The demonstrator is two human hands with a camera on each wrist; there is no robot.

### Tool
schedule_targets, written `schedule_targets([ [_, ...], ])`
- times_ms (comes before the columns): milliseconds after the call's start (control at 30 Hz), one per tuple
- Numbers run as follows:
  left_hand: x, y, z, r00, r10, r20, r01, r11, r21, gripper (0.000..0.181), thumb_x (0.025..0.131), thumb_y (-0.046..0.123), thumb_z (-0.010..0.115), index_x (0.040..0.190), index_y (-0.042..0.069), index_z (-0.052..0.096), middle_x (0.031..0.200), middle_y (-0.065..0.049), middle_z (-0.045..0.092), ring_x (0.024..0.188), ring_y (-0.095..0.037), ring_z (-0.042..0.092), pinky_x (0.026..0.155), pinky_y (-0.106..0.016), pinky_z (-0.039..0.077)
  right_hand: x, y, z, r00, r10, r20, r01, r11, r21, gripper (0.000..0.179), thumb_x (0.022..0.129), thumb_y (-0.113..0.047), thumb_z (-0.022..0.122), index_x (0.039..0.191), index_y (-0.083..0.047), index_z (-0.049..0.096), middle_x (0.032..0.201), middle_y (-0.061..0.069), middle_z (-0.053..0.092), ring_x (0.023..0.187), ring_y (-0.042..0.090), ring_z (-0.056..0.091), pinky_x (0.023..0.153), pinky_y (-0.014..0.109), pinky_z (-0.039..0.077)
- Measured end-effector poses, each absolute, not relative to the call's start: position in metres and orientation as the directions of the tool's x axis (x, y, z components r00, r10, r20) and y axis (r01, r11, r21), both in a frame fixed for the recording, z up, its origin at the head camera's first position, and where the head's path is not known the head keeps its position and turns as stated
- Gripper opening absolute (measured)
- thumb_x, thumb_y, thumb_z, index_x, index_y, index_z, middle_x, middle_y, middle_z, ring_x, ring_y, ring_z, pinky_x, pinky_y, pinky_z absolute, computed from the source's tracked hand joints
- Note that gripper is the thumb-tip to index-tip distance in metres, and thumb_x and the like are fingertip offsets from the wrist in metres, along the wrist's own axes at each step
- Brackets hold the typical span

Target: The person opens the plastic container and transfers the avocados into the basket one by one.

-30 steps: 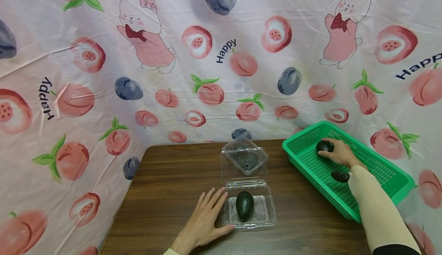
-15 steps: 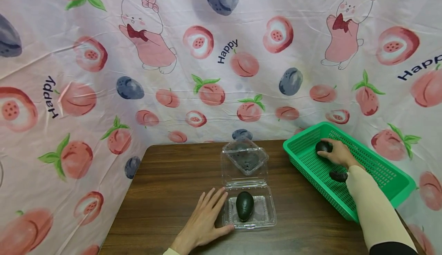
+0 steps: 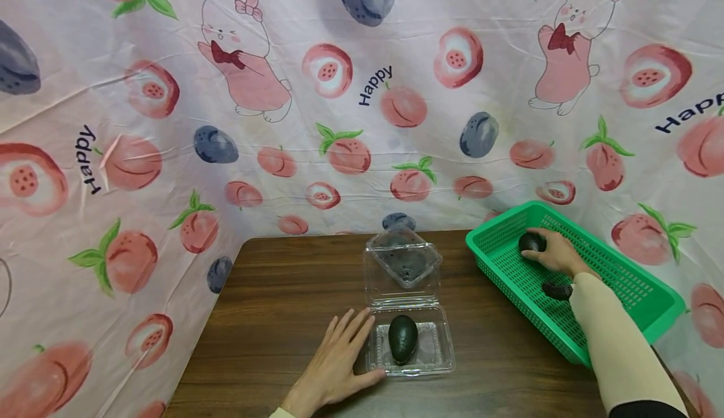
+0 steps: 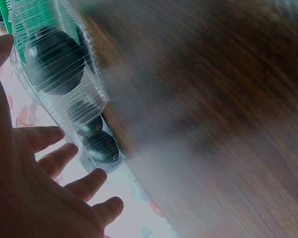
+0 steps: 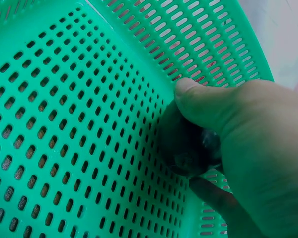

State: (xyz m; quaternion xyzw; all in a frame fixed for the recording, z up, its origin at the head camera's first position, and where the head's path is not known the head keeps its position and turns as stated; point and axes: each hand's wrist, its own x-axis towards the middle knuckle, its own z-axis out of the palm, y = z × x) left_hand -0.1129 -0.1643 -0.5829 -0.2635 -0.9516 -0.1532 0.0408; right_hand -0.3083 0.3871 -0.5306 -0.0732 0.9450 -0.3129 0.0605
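Inside the green basket (image 3: 633, 286), the right hand (image 3: 557, 253) gripped a dark avocado (image 3: 530, 242), its fingers curled round it; a second avocado (image 3: 557, 290) lay beside the sleeve (image 3: 608, 336). On the worktop (image 3: 271, 292), the left hand (image 3: 334, 364), holding nothing, had its fingers straight and spread at the left edge of an open clear box (image 3: 434, 346) containing a third avocado (image 3: 403, 339).

- We count three avocados (image 3: 403, 339) in view: one in the box (image 3: 435, 342), two in the basket (image 3: 650, 317).
- We see one box and one basket.
- We see one table (image 3: 271, 292).
- We find two hands: one left hand (image 3: 334, 364), one right hand (image 3: 559, 254).
- We see two sleeves (image 3: 605, 330).
- We count two printed rabbits (image 3: 254, 82).
- We read the word "Happy" (image 3: 376, 85) three times, once cut short.
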Motion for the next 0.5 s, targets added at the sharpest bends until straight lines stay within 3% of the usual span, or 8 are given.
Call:
schedule_targets([
  [200, -0.1115, -0.1633, -0.5838, -0.858, 0.485, 0.167, 0.513, 0.811, 0.281, 0.105, 0.100, 0.081, 0.065, 0.175, 0.011, 0.043, 0.183, -0.008, 0.042, 0.167, -0.048, 0.042, 0.131, -0.077, 0.037, -0.3079, 0.3872, -0.5292, -0.979, -0.190, -0.077, -0.107, 0.794, -0.599, 0.091, 0.106, -0.034, 0.080, 0.173, 0.006, 0.032, 0.175, 0.046, 0.026, 0.157, 0.072, 0.030, 0.120, 0.087, 0.037],
  [500, -0.1101, -0.1620, -0.5851, -0.856, 0.485, 0.177, 0.516, 0.812, 0.271, 0.105, 0.099, 0.080, 0.067, 0.175, 0.011, 0.043, 0.183, -0.008, 0.042, 0.166, -0.049, 0.043, 0.131, -0.077, 0.037, -0.3036, 0.3807, -0.5232, -0.974, -0.203, -0.100, -0.110, 0.813, -0.572, 0.102, 0.106, -0.051, 0.075, 0.176, 0.005, 0.026, 0.176, 0.047, 0.023, 0.160, 0.071, 0.026, 0.122, 0.088, 0.031],
])
